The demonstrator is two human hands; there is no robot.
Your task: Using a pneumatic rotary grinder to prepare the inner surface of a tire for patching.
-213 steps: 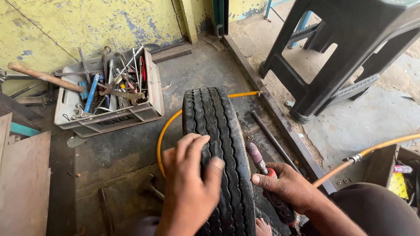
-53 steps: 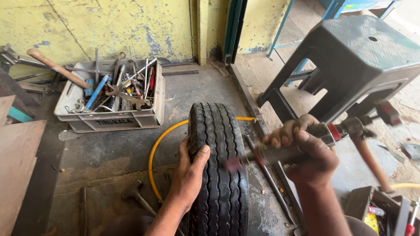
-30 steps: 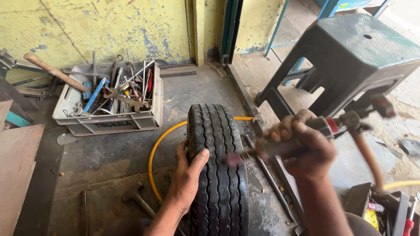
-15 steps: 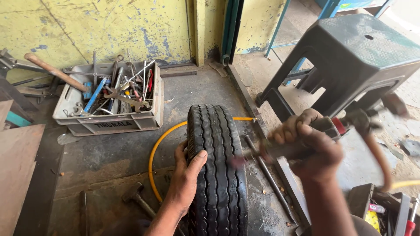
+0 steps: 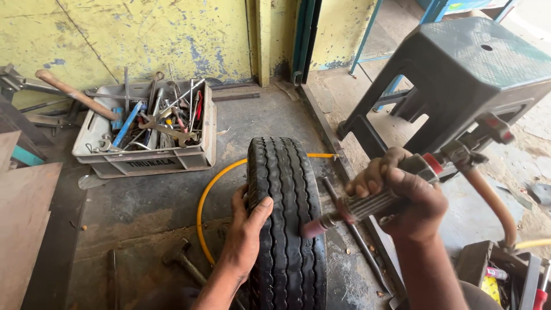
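Two bare forearms enter from the bottom edge of the frame, one at lower centre, one at lower right. No sleeves, gloves, watch or rings visible. Left hand (image 5: 248, 221): short nails, thumb nail in view. Right hand (image 5: 402, 195): short nails, knuckles smudged with dark grime.

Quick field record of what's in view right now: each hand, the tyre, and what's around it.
left hand: gripping the tread of the upright tyre
right hand: closed round an air tool, pink tip at the tread
hose: runs from the tool's rear
tool crate: grey, full of spanners, behind left
stool: dark plastic, behind right
yellow hose: on floor beside tyre
hammer: on floor, near left
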